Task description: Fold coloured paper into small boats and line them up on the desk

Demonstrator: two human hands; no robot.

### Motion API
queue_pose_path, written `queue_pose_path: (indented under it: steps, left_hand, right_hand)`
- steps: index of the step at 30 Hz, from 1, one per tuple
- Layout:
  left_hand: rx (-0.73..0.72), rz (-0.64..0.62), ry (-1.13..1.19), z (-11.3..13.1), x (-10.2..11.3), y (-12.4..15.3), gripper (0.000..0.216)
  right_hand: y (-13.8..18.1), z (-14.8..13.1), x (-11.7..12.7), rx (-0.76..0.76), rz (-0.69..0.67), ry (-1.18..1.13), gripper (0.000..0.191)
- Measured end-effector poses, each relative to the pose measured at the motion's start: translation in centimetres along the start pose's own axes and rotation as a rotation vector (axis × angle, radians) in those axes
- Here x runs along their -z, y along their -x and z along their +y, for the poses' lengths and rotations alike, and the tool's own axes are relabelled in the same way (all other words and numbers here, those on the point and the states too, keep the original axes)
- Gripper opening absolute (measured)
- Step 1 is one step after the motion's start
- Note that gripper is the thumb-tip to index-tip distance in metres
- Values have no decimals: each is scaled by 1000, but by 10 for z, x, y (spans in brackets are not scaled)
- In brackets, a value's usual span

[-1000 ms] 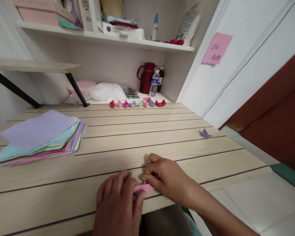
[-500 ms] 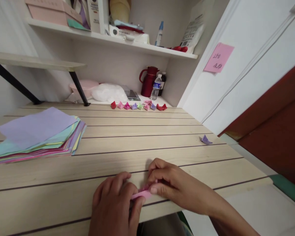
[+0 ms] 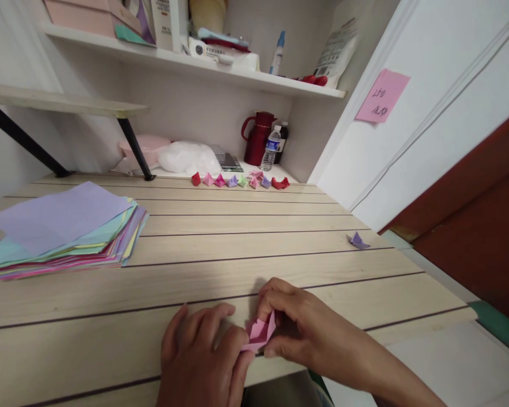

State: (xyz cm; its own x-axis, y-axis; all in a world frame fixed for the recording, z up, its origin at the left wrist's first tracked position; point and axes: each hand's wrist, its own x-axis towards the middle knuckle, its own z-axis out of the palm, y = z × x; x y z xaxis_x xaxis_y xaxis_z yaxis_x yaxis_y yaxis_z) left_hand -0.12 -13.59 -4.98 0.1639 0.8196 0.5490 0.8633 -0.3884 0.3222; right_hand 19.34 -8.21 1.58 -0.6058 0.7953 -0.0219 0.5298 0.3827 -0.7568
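Both of my hands pinch a small folded pink paper (image 3: 259, 333) just above the near edge of the wooden table (image 3: 237, 265). My left hand (image 3: 201, 356) grips its left side with bent fingers. On the other side, my right hand (image 3: 294, 328) holds it with fingertips curled round it. The pink paper is partly spread upward between the two hands.
A stack of coloured paper sheets (image 3: 63, 232) lies at the left. A row of small folded paper shapes (image 3: 240, 181) lines the table's far edge, and one purple folded piece (image 3: 358, 241) sits at the right. A red jug (image 3: 258, 137), a water bottle (image 3: 271, 148) and shelves stand behind.
The pink paper lay flat under my fingers before; now it is lifted and opened up between both hands. The view has shifted slightly.
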Motion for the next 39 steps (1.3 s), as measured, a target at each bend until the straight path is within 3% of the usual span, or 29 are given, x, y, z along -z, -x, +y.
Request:
queue_pose_path:
  steps: [5, 11, 18, 24, 33, 39]
  left_hand:
    - [-28, -4, -27, 2, 2, 1, 15]
    - [-27, -29, -35, 2, 5, -1, 15]
    - [-36, -24, -47, 1, 5, -1, 14]
    - [-38, -30, -32, 0, 5, -1, 16]
    - [-7, -40, -53, 2, 4, -3, 15]
    - [32, -57, -93, 6, 2, -5, 11]
  right_hand:
    - [3, 1, 4, -25, 29, 2, 31]
    - [4, 3, 3, 19, 6, 9, 15]
    - [6, 4, -1, 0, 33, -1, 28]
    - [7, 5, -1, -30, 81, 12, 27]
    - [8, 5, -3, 34, 60, -1, 11]
    - [7, 4, -6, 14, 88, 50, 14]
